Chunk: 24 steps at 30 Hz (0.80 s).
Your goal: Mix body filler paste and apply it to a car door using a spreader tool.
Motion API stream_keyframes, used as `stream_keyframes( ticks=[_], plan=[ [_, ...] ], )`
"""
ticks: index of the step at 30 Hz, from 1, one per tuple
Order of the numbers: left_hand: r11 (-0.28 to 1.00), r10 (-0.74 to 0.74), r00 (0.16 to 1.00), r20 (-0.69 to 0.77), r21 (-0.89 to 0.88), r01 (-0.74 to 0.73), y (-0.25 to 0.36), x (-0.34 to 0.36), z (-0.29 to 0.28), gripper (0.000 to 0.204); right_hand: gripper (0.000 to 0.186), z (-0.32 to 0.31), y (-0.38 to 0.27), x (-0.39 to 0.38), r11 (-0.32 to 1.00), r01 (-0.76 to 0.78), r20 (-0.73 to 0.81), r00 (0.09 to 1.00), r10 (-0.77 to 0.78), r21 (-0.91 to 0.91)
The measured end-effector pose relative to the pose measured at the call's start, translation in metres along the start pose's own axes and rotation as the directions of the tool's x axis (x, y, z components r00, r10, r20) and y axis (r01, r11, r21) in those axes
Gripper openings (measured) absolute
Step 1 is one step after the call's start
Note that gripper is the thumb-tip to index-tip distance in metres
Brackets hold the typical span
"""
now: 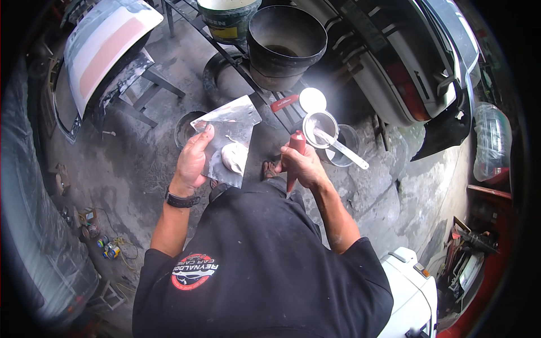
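Note:
My left hand (191, 160) is closed on a flat metal mixing plate (217, 160), its thumb over the top face. A lump of pale filler paste (233, 158) lies on the plate, with a thin curl beside it. A smooth metal spreader (239, 111) lies across the plate's far end, near my left fingers. To the right, my right hand (307, 166) is wrapped round a red squeeze tube (297, 142), held upright with its tip up. Just beyond it stands an open round tin (322, 121) with a white stirring stick (349, 153) across its mouth.
A white round lid (313, 100) and a red-handled tool (284, 103) lie by the tin on a slatted metal stand. A black bucket (286, 70) and a green bucket (230, 31) are farther off. A sanded car panel (112, 45) rests at left; a car (394, 73) stands right.

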<state>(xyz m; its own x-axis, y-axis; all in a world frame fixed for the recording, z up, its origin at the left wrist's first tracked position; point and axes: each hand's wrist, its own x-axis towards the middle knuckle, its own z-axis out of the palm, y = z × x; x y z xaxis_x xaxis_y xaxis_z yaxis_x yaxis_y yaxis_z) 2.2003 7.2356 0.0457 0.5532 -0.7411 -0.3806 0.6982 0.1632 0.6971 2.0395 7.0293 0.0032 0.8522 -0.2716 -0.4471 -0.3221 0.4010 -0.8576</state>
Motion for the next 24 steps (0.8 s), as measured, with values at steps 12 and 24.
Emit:
stream_keyframes(
  ticks=[12, 24],
  plan=[
    [0.999, -0.017, 0.999, -0.043, 0.038, 0.019, -0.007, 0.015, 0.0, 0.037, 0.043, 0.008, -0.037, -0.022, 0.992, 0.06, 0.097, 0.994, -0.049, -0.114],
    [0.993, -0.037, 0.998, 0.058, 0.11, 0.03, -0.003, 0.011, 0.023, 0.035, 0.022, 0.013, -0.068, -0.036, 0.79, 0.26, 0.085, 0.963, -0.256, -0.555]
  ],
)
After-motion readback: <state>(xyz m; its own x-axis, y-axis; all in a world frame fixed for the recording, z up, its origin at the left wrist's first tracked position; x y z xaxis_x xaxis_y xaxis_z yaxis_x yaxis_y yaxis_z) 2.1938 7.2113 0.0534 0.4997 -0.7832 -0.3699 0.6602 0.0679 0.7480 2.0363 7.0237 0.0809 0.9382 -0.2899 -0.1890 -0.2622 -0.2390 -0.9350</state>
